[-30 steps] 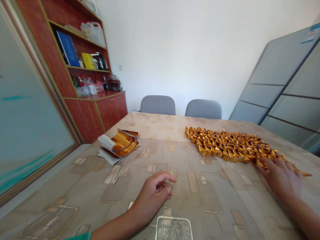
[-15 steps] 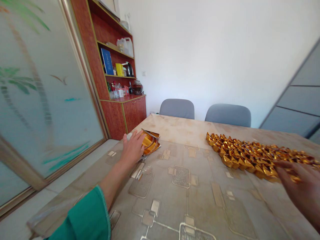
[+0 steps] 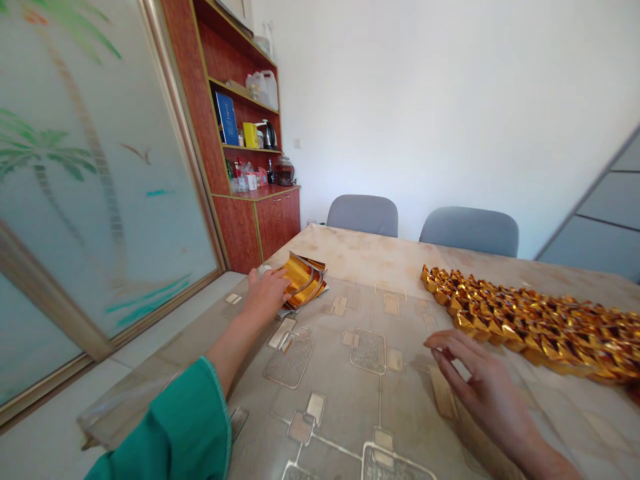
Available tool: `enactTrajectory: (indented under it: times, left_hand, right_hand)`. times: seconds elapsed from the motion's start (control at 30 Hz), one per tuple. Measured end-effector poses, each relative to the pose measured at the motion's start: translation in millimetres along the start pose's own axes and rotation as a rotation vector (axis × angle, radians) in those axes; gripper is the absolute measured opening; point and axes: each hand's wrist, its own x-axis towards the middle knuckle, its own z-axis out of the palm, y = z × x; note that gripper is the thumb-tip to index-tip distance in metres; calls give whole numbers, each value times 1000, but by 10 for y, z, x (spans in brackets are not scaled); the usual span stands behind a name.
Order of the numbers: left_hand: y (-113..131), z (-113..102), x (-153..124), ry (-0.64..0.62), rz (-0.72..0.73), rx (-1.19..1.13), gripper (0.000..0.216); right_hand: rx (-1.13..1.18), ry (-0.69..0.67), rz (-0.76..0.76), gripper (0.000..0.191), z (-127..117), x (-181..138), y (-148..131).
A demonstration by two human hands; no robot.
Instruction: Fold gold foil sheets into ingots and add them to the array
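Our left hand [image 3: 267, 293] rests on the stack of gold foil sheets [image 3: 304, 285] near the table's [image 3: 350, 393] left edge, fingers curled over it; whether they grip we cannot tell. Our right hand [image 3: 480, 380] hovers open and empty beside the folded gold pieces [image 3: 525, 320]. A careless pull could slide loose sheets off the edge.

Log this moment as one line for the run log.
left hand: on gold foil sheets | right hand: open, empty, above table | folded gold ingots: in rows, untouched
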Motion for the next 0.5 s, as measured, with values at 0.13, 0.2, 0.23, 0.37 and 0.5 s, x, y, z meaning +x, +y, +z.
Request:
enactTrajectory:
  times: [0.13, 0.2, 0.23, 0.37, 0.5]
  left_hand:
    - [22, 2, -19, -18, -16, 38, 15]
    - [44, 2, -27, -32, -21, 59, 16]
    - [58, 3, -30, -39, -23, 70, 17]
    - [129, 21, -34, -52, -37, 124, 27]
    - [182, 42, -35, -45, -48, 169, 34]
  right_hand:
    - [-5, 3, 31, 21, -25, -18, 33]
    - [-3, -6, 37, 21, -24, -33, 44]
    - [0, -9, 39, 21, -24, -41, 50]
    - [11, 1, 41, 20, -40, -59, 79]
    - [5, 7, 35, 18, -74, -54, 84]
